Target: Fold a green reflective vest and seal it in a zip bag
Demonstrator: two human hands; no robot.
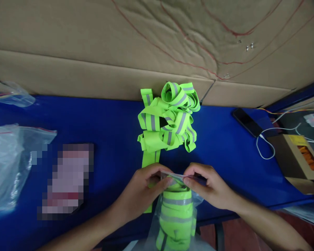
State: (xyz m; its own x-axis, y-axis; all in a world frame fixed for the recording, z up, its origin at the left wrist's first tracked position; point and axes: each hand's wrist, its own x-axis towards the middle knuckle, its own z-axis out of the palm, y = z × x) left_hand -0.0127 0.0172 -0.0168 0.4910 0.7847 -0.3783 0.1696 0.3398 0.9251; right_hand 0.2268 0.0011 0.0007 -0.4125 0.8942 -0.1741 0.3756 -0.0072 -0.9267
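Observation:
My left hand (149, 184) pinches the top edge of a clear plastic bag (154, 223) between thumb and forefinger. Opposite it, my right hand (206, 184) grips the same edge in a matching pinch. Inside the bag is a folded bundle of neon yellow-green strap (176, 212) with grey reflective stripes, seen through the plastic. Just beyond my hands lies a loose heap of the same reflective strap (170, 118) on the blue tabletop (112, 139). One strap end runs from the heap down behind my left hand.
Plastic zip bags (7, 164) lie at the left, beside a pixelated rectangular object (68, 177). A dark phone (247, 122) with a white cable (265, 144) rests at the right, near an open cardboard box (293, 157). A brown cardboard wall (99, 76) borders the table's back.

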